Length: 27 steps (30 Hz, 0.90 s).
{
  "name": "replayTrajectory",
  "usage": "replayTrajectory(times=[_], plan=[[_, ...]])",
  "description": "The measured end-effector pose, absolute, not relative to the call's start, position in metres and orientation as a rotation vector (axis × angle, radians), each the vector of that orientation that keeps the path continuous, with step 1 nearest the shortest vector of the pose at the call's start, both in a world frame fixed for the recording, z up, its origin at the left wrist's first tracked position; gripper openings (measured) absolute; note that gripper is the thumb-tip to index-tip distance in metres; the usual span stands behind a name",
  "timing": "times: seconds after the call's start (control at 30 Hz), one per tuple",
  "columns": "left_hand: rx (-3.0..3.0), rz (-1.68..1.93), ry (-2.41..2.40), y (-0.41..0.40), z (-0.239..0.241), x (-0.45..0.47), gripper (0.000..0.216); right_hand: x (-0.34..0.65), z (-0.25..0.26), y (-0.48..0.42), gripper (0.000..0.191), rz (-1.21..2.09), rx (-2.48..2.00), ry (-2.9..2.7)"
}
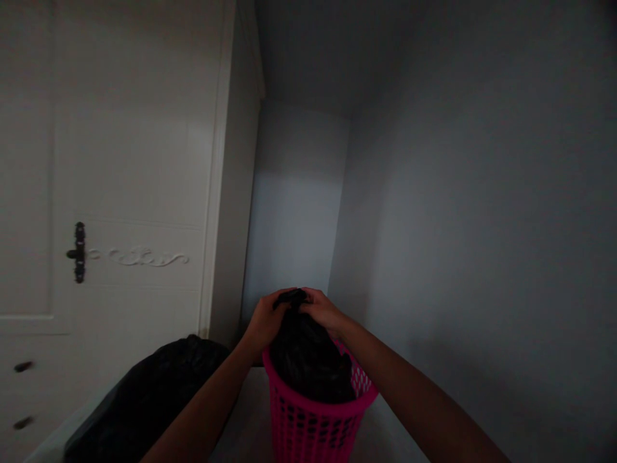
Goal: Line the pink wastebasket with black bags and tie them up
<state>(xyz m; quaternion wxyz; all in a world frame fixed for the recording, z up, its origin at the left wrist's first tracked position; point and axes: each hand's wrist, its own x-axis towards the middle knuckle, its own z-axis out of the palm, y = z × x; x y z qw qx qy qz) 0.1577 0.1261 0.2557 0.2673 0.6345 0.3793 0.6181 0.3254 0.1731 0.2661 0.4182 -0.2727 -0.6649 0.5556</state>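
A black plastic bag (pixel 311 360) sits inside a bright pink basket (pixel 318 405) with a perforated wall, its gathered top rising above the rim. My left hand (pixel 267 318) grips the bag's top from the left side. From the right, my right hand (pixel 322 310) pinches the same gathered plastic, close to the left hand. Both sets of fingers are closed on the bag, partly hidden behind its folds. What the bag contains cannot be seen.
A second, larger black bag (pixel 154 392) lies at the lower left, beside my left forearm. Behind it stands a white wardrobe (pixel 144 161) with a dark handle (pixel 80 253) and drawer knobs. A plain grey wall (pixel 472 206) closes off the right side.
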Motion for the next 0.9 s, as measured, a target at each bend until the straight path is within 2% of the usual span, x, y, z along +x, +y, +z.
replayTrajectory(times=[0.13, 0.27, 0.33, 0.4, 0.5, 0.57, 0.67, 0.73, 0.9], plan=[[1.677, 1.675, 1.029, 0.128, 0.253, 0.156, 0.033, 0.325, 0.266, 0.173, 0.063, 1.474, -0.664, -1.643], [1.664, 1.687, 1.024, 0.129, 0.255, 0.158, 0.03, 0.332, 0.271, 0.171, 0.068, 1.57, -0.61, -1.673], [1.647, 1.696, 1.031, 0.13, 0.256, 0.158, 0.027, 0.335, 0.273, 0.17, 0.076, 1.549, -0.578, -1.755], [1.603, 1.699, 1.054, 0.132, 0.256, 0.157, 0.025, 0.338, 0.273, 0.168, 0.092, 1.373, -0.585, -1.93], [1.497, 1.676, 1.091, 0.136, 0.254, 0.155, 0.02, 0.338, 0.269, 0.161, 0.105, 0.801, -0.724, -2.101], [1.413, 1.624, 1.092, 0.136, 0.253, 0.155, 0.021, 0.338, 0.267, 0.155, 0.092, 0.414, -0.798, -2.099], [1.295, 1.502, 1.04, 0.133, 0.256, 0.158, 0.027, 0.34, 0.268, 0.147, 0.046, 0.038, -0.75, -2.173], [1.228, 1.445, 0.991, 0.131, 0.259, 0.162, 0.031, 0.345, 0.271, 0.145, 0.019, -0.058, -0.692, -2.241], [1.108, 1.442, 0.987, 0.141, 0.26, 0.155, 0.03, 0.372, 0.278, 0.142, 0.011, 0.138, -0.543, -2.264]])
